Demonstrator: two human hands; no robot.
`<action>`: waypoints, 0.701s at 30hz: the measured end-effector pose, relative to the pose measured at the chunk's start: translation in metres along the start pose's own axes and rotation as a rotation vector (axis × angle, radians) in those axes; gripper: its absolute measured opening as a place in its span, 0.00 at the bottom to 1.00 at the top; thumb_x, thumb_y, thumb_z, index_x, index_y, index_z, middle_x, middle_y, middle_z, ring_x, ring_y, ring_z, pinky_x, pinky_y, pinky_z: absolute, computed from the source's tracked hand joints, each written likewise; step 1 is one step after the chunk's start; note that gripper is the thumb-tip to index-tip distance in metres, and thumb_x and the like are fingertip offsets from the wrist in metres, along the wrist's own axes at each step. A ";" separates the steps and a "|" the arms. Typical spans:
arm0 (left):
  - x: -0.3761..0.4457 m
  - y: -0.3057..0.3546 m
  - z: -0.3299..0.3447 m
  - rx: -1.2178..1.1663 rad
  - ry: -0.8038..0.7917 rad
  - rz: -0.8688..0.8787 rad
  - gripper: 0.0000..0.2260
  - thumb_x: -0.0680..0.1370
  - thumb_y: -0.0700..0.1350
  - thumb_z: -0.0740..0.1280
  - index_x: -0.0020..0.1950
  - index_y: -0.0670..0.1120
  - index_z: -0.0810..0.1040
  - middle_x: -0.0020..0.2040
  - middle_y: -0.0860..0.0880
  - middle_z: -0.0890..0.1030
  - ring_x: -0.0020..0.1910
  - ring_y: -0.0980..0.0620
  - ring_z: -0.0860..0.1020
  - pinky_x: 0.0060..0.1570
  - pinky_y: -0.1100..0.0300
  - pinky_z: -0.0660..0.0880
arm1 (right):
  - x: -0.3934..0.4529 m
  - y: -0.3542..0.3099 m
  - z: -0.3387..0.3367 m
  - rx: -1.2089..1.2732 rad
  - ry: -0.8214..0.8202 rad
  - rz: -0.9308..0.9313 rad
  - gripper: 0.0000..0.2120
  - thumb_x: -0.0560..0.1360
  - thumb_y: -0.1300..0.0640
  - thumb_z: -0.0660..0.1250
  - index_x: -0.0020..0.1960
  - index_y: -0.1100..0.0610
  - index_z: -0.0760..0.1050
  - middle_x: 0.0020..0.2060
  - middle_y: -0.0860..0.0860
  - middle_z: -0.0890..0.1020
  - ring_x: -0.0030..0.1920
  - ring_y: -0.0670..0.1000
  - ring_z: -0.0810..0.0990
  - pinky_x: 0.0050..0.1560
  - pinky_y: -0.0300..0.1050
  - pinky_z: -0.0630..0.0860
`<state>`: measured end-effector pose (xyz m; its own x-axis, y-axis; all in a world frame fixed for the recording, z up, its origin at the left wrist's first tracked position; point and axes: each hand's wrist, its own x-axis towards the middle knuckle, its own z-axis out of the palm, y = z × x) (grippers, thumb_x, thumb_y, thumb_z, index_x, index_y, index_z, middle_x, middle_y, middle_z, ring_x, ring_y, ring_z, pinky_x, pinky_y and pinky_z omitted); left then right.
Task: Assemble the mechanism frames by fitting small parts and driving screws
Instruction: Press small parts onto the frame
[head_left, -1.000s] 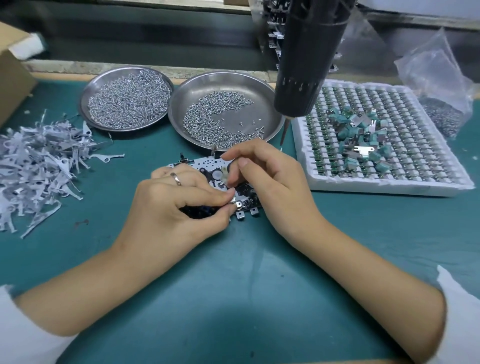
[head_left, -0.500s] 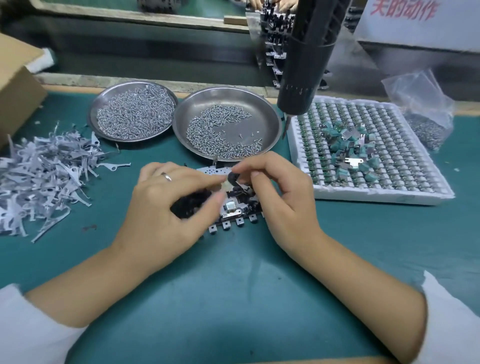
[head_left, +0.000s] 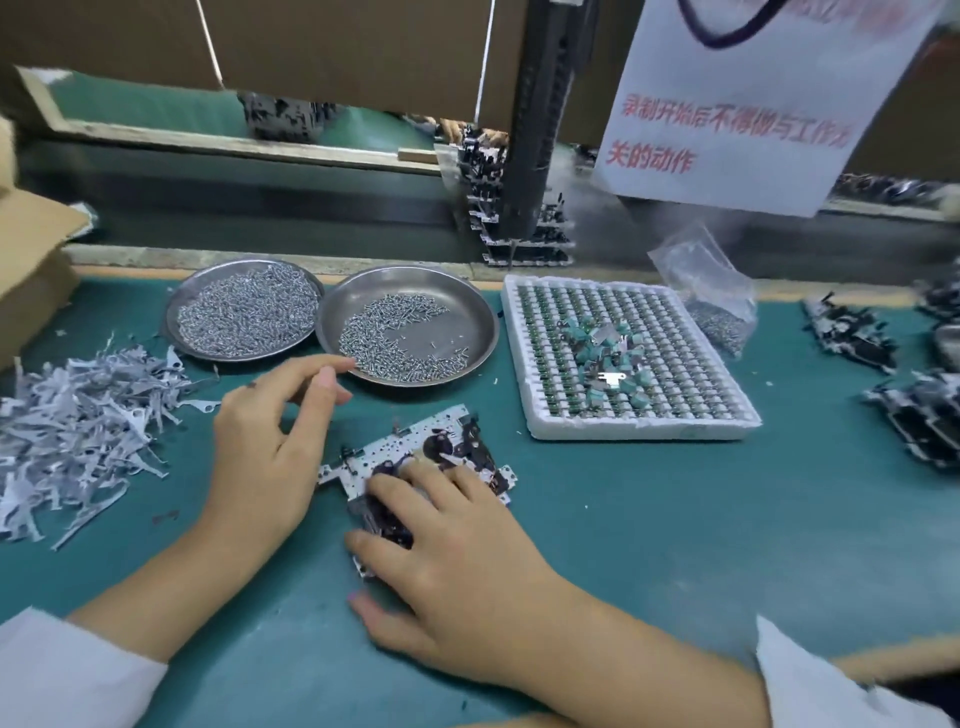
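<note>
With my right hand (head_left: 457, 566) flat on the mechanism frame (head_left: 415, 457), my loose, empty left hand (head_left: 270, 441) could spill screws (head_left: 395, 338) reaching the dish (head_left: 467, 312).

Green bench (head_left: 675, 545) carries two screw dishes (head_left: 410, 325); foam tray (head_left: 631, 358); mechanism frame (head_left: 415, 447); metal strips (head_left: 78, 431).

Workbench covered by a teal mat (head_left: 675, 519). Behind it, a dark conveyor channel (head_left: 260, 208) with wooden edging. Brown cardboard panels (head_left: 337, 47) hang above. A white notice sheet (head_left: 737, 104) carries red print.
</note>
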<state>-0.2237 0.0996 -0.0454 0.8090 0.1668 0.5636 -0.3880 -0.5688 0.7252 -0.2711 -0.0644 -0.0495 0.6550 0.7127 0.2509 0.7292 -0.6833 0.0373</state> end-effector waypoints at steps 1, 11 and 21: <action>-0.001 0.000 0.000 0.006 -0.006 0.009 0.09 0.79 0.45 0.59 0.52 0.50 0.79 0.40 0.58 0.79 0.32 0.72 0.72 0.35 0.79 0.64 | -0.010 -0.001 -0.003 -0.005 0.007 0.006 0.15 0.76 0.45 0.58 0.53 0.50 0.80 0.57 0.54 0.79 0.55 0.59 0.76 0.49 0.49 0.74; -0.009 -0.003 0.004 0.085 -0.150 0.195 0.15 0.77 0.53 0.57 0.53 0.50 0.80 0.51 0.63 0.76 0.48 0.69 0.71 0.56 0.71 0.60 | -0.117 0.040 -0.035 -0.109 0.040 0.274 0.14 0.77 0.46 0.60 0.52 0.50 0.81 0.57 0.54 0.80 0.56 0.56 0.79 0.54 0.48 0.77; -0.009 0.002 0.001 0.151 -0.197 0.212 0.17 0.76 0.52 0.58 0.51 0.45 0.82 0.39 0.53 0.79 0.40 0.57 0.71 0.51 0.63 0.62 | -0.165 0.130 -0.053 -0.366 -0.048 0.891 0.19 0.67 0.68 0.70 0.58 0.61 0.78 0.62 0.62 0.75 0.62 0.65 0.73 0.58 0.60 0.71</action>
<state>-0.2318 0.0960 -0.0494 0.7931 -0.1189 0.5973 -0.4987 -0.6899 0.5248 -0.2951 -0.2790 -0.0342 0.9516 -0.0915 0.2932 -0.1415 -0.9779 0.1540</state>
